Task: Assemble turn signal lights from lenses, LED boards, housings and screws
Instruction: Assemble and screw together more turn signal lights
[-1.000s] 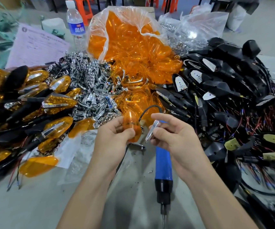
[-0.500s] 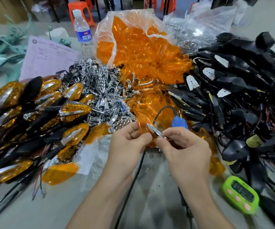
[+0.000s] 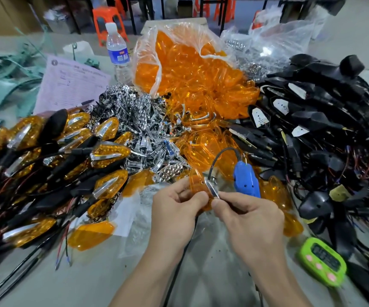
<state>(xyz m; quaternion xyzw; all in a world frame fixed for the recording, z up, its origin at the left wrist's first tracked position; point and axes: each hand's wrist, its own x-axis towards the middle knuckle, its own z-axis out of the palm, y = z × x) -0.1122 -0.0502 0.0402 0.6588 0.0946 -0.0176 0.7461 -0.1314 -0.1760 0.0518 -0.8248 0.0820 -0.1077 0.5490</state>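
Observation:
My left hand (image 3: pixel 174 209) grips an orange lens (image 3: pixel 195 182) just above the table's middle. My right hand (image 3: pixel 247 218) pinches a narrow chrome trim strip (image 3: pixel 211 187) and holds it against the lens. Behind my right hand lies the blue electric screwdriver (image 3: pixel 245 180) with its black cord looping up. A clear bag of orange lenses (image 3: pixel 190 69) stands at the back centre. Chrome reflector pieces (image 3: pixel 139 120) are heaped in front of it. Black housings with wires (image 3: pixel 323 120) pile up on the right. Finished amber lights (image 3: pixel 46 156) fill the left.
A water bottle (image 3: pixel 117 49) and a pink paper sheet (image 3: pixel 70 83) stand at the back left. A green timer (image 3: pixel 322 263) lies at the near right. A loose orange lens (image 3: pixel 90 234) rests near the left pile. The grey table (image 3: pixel 90 280) shows in front.
The view has tilted up, so the screwdriver now appears behind my hands. My right hand has brought the chrome strip from upright, apart from the lens, down onto the lens.

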